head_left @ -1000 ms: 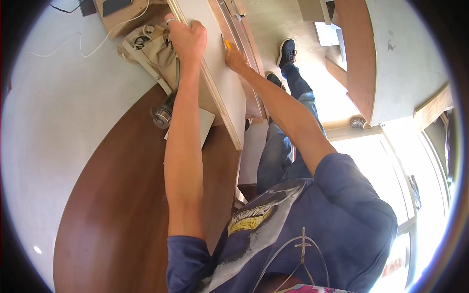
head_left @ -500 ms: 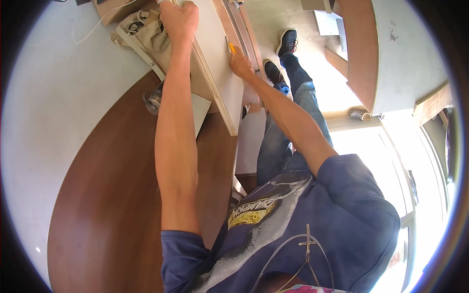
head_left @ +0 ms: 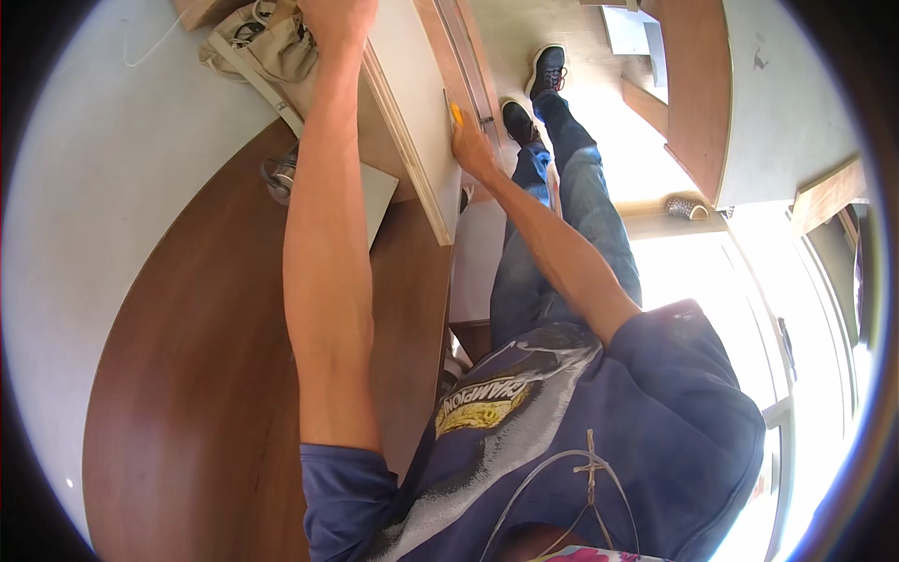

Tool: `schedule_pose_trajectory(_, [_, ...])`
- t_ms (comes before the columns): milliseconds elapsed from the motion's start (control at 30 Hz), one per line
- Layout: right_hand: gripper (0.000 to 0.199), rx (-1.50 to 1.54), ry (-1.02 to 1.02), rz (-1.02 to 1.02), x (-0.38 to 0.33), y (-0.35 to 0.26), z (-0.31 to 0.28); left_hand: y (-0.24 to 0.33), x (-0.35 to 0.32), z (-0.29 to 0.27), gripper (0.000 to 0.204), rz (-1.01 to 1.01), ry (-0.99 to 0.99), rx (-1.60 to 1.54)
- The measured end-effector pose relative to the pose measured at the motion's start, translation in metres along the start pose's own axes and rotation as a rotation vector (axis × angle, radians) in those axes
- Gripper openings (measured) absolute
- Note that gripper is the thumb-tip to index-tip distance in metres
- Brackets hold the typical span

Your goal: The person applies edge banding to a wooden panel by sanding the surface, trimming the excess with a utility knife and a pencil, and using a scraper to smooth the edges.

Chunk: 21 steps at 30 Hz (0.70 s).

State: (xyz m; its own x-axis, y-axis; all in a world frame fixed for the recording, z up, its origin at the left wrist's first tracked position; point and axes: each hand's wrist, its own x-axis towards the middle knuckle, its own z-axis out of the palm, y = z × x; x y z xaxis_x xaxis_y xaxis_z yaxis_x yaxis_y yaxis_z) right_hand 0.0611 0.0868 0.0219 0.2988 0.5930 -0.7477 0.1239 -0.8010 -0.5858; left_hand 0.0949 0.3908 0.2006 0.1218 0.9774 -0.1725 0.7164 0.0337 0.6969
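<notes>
The left hand [head_left: 339, 17] reaches up to twelve o'clock, at the very top edge of the view, where it rests on the far end of a long pale board with a light wood edge [head_left: 417, 112]; the fingers are cut off by the frame, so I cannot tell whether they are curled over the board or lie flat. The right hand [head_left: 473, 150], just right of centre at about one o'clock, is closed around a small yellow-orange tool [head_left: 456, 114], whose short visible tip points up toward twelve o'clock and lies against the right face of the board. The board's long axis runs from the top of the view down toward the middle, slanting slightly to five o'clock, and its near end stops above the curved dark brown wooden worktop [head_left: 206, 375], which fills the lower left from seven to nine o'clock. At eleven o'clock, just left of the left forearm, sits a beige fabric bag with straps [head_left: 267, 47], its mouth slack and a dark cable or strap showing inside; what else it holds is not clear. Below it, touching the worktop's edge at about ten o'clock, is a small round glass-like item [head_left: 279, 176], beside a flat grey sheet [head_left: 379, 192] partly hidden by the forearm. The person's legs in blue jeans [head_left: 552, 234] and black shoes [head_left: 548, 67] extend toward one o'clock over a bright floor. At two o'clock stands a reddish-brown wooden panel [head_left: 693, 84] against a pale wall.
</notes>
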Motion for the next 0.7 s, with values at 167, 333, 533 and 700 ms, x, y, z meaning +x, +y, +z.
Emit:
schedule_pose_trajectory(167, [0.046, -0.043, 0.040, -0.001, -0.021, 0.035, 0.007, -0.002, 0.006, 0.007, 0.069, 0.034, -0.029, -0.024])
schedule_pose_trajectory(333, [0.048, -0.073, -0.090, 0.154, -0.048, 0.027, 0.002, 0.008, -0.008, -0.011, 0.069, 0.017, -0.035, -0.062])
schedule_pose_trajectory(533, [0.050, -0.103, -0.061, 0.066, -0.062, 0.050, 0.008, -0.001, 0.002, -0.005, 0.062, -0.001, 0.000, -0.045])
schedule_pose_trajectory(700, [0.050, -0.093, 0.059, 0.023, -0.075, 0.072, 0.012, 0.007, 0.002, 0.005, 0.054, -0.059, -0.049, -0.026])
